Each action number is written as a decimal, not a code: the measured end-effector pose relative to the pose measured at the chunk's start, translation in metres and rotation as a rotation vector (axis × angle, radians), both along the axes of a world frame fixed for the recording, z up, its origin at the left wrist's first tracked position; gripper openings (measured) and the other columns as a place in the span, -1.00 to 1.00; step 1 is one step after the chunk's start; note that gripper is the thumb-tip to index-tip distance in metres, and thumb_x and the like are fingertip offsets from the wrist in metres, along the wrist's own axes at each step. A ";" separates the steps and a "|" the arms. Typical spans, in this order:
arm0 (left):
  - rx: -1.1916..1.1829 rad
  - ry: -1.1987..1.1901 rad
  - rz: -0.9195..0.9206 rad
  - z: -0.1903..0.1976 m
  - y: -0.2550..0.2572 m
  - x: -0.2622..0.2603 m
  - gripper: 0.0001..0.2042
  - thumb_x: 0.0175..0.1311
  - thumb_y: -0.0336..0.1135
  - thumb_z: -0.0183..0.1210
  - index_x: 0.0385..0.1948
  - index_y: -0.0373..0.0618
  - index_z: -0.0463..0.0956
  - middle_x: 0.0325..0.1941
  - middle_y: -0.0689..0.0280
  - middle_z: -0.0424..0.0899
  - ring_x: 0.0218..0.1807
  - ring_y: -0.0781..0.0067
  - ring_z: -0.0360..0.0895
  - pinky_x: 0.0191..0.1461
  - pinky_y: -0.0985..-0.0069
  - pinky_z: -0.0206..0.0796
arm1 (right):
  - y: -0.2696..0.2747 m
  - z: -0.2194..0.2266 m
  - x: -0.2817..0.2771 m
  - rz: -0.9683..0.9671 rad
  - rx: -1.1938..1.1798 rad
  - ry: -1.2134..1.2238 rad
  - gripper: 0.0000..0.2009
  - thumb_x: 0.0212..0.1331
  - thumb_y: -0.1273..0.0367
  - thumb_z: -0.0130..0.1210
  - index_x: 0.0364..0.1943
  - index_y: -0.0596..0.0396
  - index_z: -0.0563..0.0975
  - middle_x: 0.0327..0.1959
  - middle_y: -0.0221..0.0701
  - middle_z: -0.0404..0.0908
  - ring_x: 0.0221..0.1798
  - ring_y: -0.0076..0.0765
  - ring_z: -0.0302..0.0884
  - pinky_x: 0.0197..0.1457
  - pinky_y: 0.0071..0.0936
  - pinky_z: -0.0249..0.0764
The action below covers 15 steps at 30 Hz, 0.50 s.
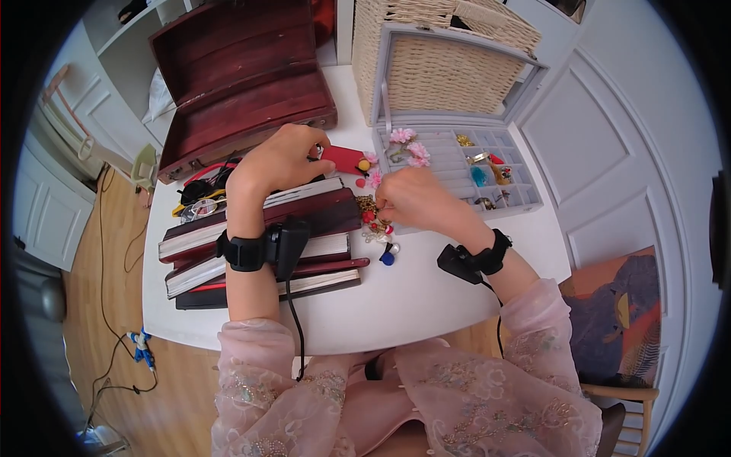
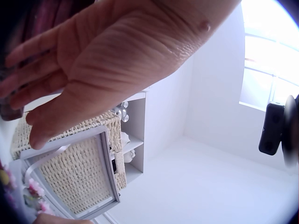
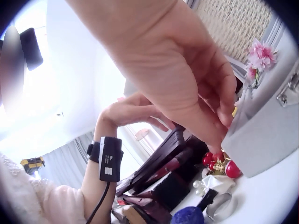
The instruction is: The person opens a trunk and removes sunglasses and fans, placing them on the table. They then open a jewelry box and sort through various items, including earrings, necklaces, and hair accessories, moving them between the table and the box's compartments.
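Note:
My left hand hovers over the stacked dark-red albums, fingers spread and slightly bent, beside a red card. Its palm shows in the left wrist view, the hand holding nothing visible. With bent fingers, my right hand pinches at a small heap of gold and red jewellery between the albums and the grey jewellery box. From the right wrist, the fingertips of that hand meet at the red beads, against the box's corner; the exact piece held is partly hidden.
An open dark-red suitcase stands at the back left, sunglasses in front of it. Behind the box's raised glass lid is a wicker basket. Pink flowers lie in the box. A blue pompom lies near the heap.

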<state>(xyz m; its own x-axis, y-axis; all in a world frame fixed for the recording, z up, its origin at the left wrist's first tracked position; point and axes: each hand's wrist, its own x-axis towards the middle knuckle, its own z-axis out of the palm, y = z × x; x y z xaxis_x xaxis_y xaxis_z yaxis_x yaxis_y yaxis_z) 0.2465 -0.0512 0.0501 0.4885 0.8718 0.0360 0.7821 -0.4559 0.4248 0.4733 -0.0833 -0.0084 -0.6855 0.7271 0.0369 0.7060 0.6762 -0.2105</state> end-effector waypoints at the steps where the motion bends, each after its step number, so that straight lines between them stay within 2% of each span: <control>1: -0.030 -0.002 0.018 0.001 0.000 0.000 -0.63 0.03 -0.19 0.27 -0.17 -0.24 0.55 -0.22 0.03 0.62 -0.14 0.08 0.58 -0.06 0.34 0.40 | -0.002 -0.001 -0.004 -0.005 0.044 -0.046 -0.85 -0.15 0.33 0.26 -0.58 0.13 0.60 -0.57 -0.24 0.58 -0.44 -0.12 0.56 -0.34 -0.29 0.44; 5: -0.040 -0.016 0.040 0.000 -0.001 0.000 -0.63 0.03 -0.19 0.27 -0.17 -0.24 0.55 -0.21 0.03 0.62 -0.13 0.08 0.58 -0.05 0.34 0.40 | -0.004 -0.012 -0.010 -0.027 0.174 -0.066 -0.82 -0.20 0.34 0.27 -0.70 0.13 0.56 -0.63 -0.25 0.53 -0.46 -0.10 0.54 -0.38 -0.25 0.42; 8: -0.033 -0.011 0.032 0.000 -0.002 0.000 -0.63 0.03 -0.19 0.27 -0.17 -0.25 0.55 -0.20 0.03 0.62 -0.13 0.08 0.57 -0.04 0.34 0.40 | -0.001 -0.016 -0.012 -0.036 0.147 -0.099 -0.85 -0.29 0.35 0.28 -0.68 0.12 0.57 -0.62 -0.24 0.55 -0.43 -0.08 0.58 -0.41 -0.27 0.45; 9: 0.002 -0.018 0.007 -0.002 -0.001 -0.001 -0.64 0.04 -0.23 0.26 -0.16 -0.25 0.55 -0.24 0.03 0.63 -0.19 0.09 0.59 -0.11 0.36 0.42 | 0.000 -0.015 -0.011 -0.037 0.148 -0.099 -0.85 -0.29 0.35 0.28 -0.68 0.12 0.57 -0.62 -0.24 0.55 -0.43 -0.08 0.58 -0.41 -0.27 0.45; 10: 0.037 -0.025 -0.018 -0.003 0.000 -0.002 -0.65 0.05 -0.27 0.25 -0.15 -0.26 0.54 -0.28 0.03 0.64 -0.26 0.11 0.61 -0.19 0.38 0.44 | 0.000 -0.015 -0.010 -0.025 0.096 -0.045 -0.85 -0.26 0.36 0.27 -0.65 0.14 0.56 -0.62 -0.25 0.54 -0.46 -0.09 0.56 -0.40 -0.27 0.44; 12: 0.040 -0.021 -0.015 -0.003 0.000 -0.002 -0.65 0.05 -0.27 0.25 -0.14 -0.26 0.54 -0.28 0.03 0.64 -0.26 0.11 0.61 -0.19 0.38 0.44 | 0.001 -0.014 -0.006 -0.012 0.044 0.007 -0.85 -0.24 0.37 0.25 -0.62 0.16 0.55 -0.62 -0.26 0.54 -0.48 -0.10 0.54 -0.39 -0.27 0.43; 14: 0.042 -0.018 -0.012 -0.001 -0.001 -0.001 -0.65 0.05 -0.27 0.26 -0.14 -0.25 0.54 -0.28 0.03 0.64 -0.26 0.11 0.61 -0.19 0.38 0.44 | 0.001 -0.008 -0.001 -0.035 -0.005 0.208 -0.85 -0.23 0.41 0.23 -0.56 0.18 0.55 -0.60 -0.29 0.57 -0.50 -0.26 0.56 -0.37 -0.38 0.45; 15: 0.001 -0.005 0.010 0.002 -0.002 0.000 -0.64 0.04 -0.23 0.26 -0.16 -0.25 0.55 -0.24 0.03 0.63 -0.19 0.10 0.59 -0.11 0.36 0.42 | 0.001 -0.002 0.002 -0.035 -0.005 0.207 -0.85 -0.23 0.41 0.23 -0.56 0.18 0.55 -0.60 -0.29 0.57 -0.50 -0.26 0.56 -0.37 -0.38 0.45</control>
